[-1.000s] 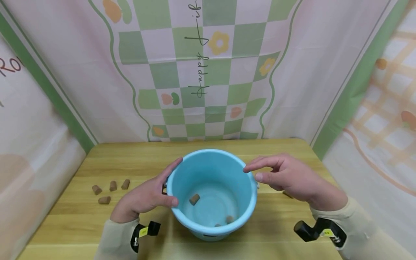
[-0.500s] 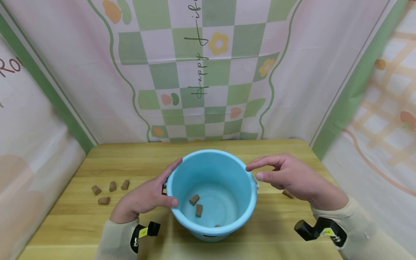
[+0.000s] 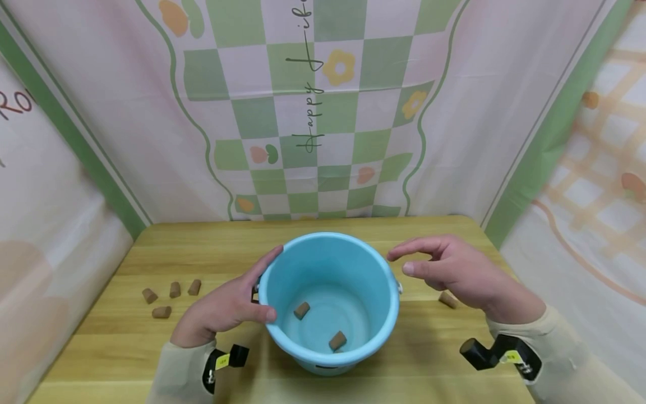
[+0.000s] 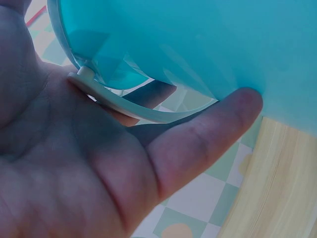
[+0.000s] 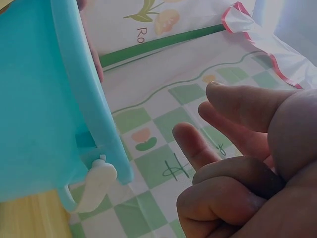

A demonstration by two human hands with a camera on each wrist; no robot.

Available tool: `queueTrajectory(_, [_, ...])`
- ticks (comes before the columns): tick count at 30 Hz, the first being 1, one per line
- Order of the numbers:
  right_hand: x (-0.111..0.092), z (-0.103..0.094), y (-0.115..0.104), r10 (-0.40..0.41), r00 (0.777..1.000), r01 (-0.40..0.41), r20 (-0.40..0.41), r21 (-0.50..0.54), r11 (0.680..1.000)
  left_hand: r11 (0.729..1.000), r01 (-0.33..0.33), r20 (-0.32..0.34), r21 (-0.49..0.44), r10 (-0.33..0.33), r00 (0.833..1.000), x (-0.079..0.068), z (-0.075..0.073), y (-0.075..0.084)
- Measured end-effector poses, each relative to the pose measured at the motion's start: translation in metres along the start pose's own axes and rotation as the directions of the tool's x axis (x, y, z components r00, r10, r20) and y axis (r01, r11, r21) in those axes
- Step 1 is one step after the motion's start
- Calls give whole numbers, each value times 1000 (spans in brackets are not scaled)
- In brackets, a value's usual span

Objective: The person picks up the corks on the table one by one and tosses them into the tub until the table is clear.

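Note:
A light blue bucket point(image 3: 328, 264) stands in the middle of the wooden table point(image 3: 242, 235) in the head view. My left hand point(image 3: 229, 303) grips its left side, thumb over the rim and fingers along the outer wall; the left wrist view shows the white handle point(image 4: 148, 110) by the palm. Inside lie a brown cork stopper point(image 3: 301, 310) and another cork point(image 3: 337, 340), with a sliver of a third near the front wall. To the right of the rim hovers my right hand point(image 3: 451, 272), holding nothing, index finger and thumb apart.
Several loose corks point(image 3: 161, 312) lie on the table left of the left hand. One cork point(image 3: 447, 299) lies under the right hand. A patterned cloth point(image 3: 303, 112) hangs behind the table, with more cloth on both sides.
One cork in the bucket has rolled across the bottom, first left, then back to the right and toward the front. My right hand has drawn slightly right, away from the rim. The left hand stays put.

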State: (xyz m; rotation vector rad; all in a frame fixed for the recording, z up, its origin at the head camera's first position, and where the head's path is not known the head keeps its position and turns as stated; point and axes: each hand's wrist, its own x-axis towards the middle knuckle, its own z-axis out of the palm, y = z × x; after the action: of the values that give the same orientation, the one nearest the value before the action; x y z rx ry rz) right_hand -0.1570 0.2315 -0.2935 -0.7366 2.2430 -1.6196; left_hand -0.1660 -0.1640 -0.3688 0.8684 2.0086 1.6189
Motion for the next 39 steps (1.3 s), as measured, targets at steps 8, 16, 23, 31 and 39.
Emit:
queueTrajectory(8, [-1,-6,2,-22,1000,22,2,28,999,1000,11,5,-2,-11,1000,-1,0,1])
queueTrajectory(16, [0,-10,6,-26,1000,27,-6,72,997,1000,7,10,-30,-7,1000,0,1,0])
queueTrajectory(23, [-2,-18,9,49,997,-48,-59,22,999,1000,9,8,4,-9,1000,0,-1,0])
queueTrajectory(31, [-5,-31,20,51,995,-50,-91,8,999,1000,-1,17,-9,1,1000,0,-1,0])
queueTrajectory(39, [-8,-44,35,107,988,-101,-108,63,993,1000,-1,11,20,1,1000,0,-1,-1])
